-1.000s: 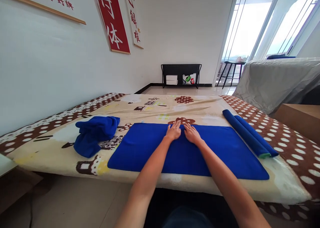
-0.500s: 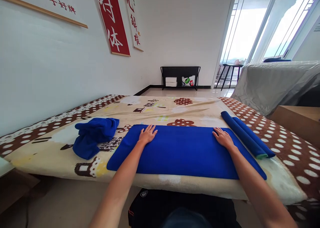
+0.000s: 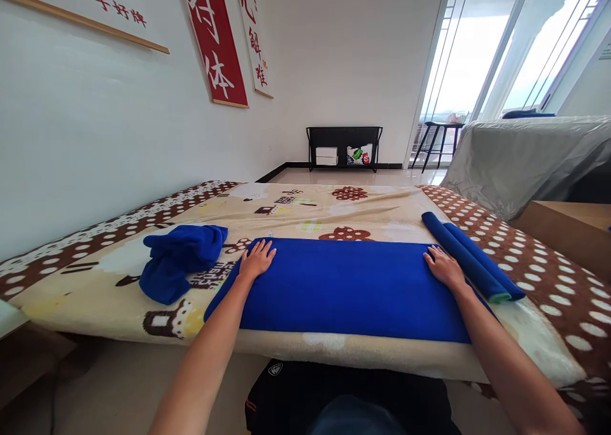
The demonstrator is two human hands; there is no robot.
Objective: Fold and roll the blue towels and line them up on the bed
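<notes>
And the hands have slid outward: left hand at the flat blue fabric rectangle's eleven o'clock, right hand at one. Both palms down, gripping nothing; it lies smooth between them on the beige patterned blanket, rolled blue cloths at three.

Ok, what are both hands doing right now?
Left hand: open, palm down on the flat blue cloth, holding nothing.
Right hand: open, palm down near its other end, holding nothing.
</notes>
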